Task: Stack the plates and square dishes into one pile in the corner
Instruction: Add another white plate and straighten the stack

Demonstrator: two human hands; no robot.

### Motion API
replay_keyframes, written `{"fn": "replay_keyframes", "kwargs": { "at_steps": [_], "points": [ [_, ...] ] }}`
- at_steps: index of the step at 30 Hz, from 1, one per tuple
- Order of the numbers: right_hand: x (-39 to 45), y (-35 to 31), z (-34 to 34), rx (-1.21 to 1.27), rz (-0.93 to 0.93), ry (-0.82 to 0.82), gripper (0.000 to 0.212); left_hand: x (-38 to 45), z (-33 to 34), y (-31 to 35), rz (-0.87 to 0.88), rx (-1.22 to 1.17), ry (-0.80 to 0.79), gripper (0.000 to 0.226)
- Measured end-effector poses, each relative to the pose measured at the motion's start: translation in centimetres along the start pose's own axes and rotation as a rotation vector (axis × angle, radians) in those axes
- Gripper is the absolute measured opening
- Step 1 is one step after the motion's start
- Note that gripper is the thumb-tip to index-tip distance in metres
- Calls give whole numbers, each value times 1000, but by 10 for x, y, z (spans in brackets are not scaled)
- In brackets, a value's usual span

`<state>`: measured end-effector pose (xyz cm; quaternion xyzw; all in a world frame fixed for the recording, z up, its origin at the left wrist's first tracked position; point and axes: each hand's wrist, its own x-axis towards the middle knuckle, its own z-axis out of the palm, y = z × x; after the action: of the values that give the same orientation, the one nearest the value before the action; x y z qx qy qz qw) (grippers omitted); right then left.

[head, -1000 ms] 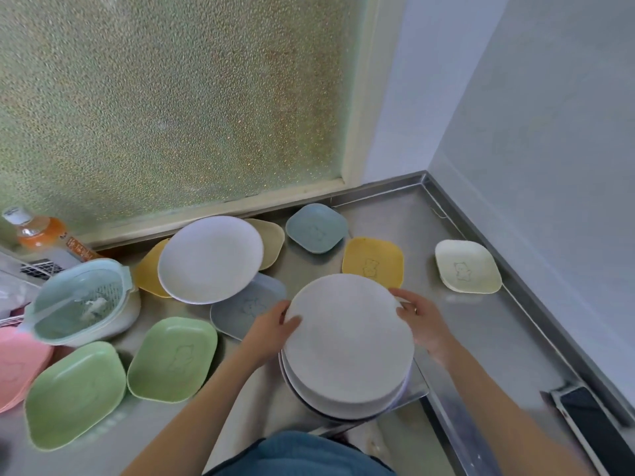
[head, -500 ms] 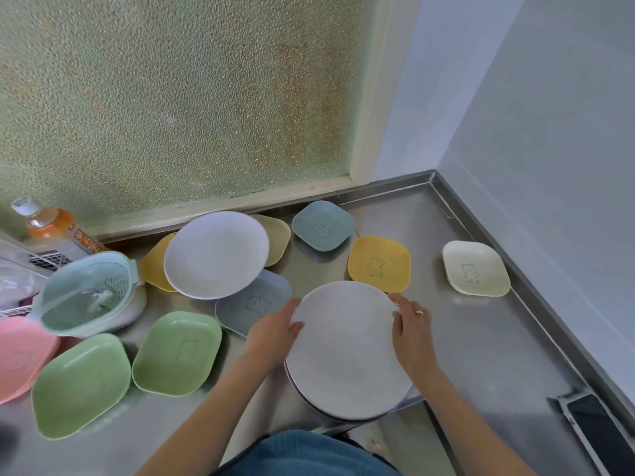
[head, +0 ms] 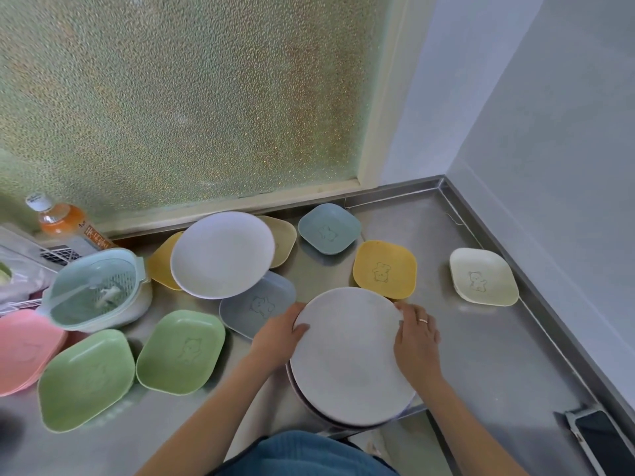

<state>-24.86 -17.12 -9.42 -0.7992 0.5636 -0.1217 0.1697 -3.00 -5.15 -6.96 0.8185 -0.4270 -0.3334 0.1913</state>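
A: Gripping on both sides is seen: the pile of round plates (head: 347, 359) is held at its left rim by the left hand (head: 278, 338), thumb curled over the top plate, and at its right rim by the right hand (head: 417, 341), fingers curled on the edge. A ring is worn on the right hand.

B: Where is the pile placed?

A: It is at the near edge of the steel bench (head: 498, 355), partly over the edge. The far corner is well apart from it.

B: And the other dishes?

A: Another round plate (head: 221, 254) is laid on yellow, beige and grey-blue square dishes. A blue dish (head: 329, 229), a yellow dish (head: 385, 269) and a cream dish (head: 482, 277) are set apart. Two green dishes (head: 180, 352) and pink ones (head: 25, 348) are seen at the left, near a strainer basket (head: 92, 292) and a bottle (head: 63, 223).
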Motion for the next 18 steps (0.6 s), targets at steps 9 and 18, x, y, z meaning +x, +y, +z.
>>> {"fn": "replay_keyframes", "kwargs": {
  "at_steps": [9, 18],
  "points": [
    [13, -50, -11, 152, -28, 149, 50, 3, -12, -17, -106, -230, -79, 34],
    [34, -199, 42, 176, -426, -292, 46, -18, -65, -78, -146, -306, -18, 9]
  ]
}}
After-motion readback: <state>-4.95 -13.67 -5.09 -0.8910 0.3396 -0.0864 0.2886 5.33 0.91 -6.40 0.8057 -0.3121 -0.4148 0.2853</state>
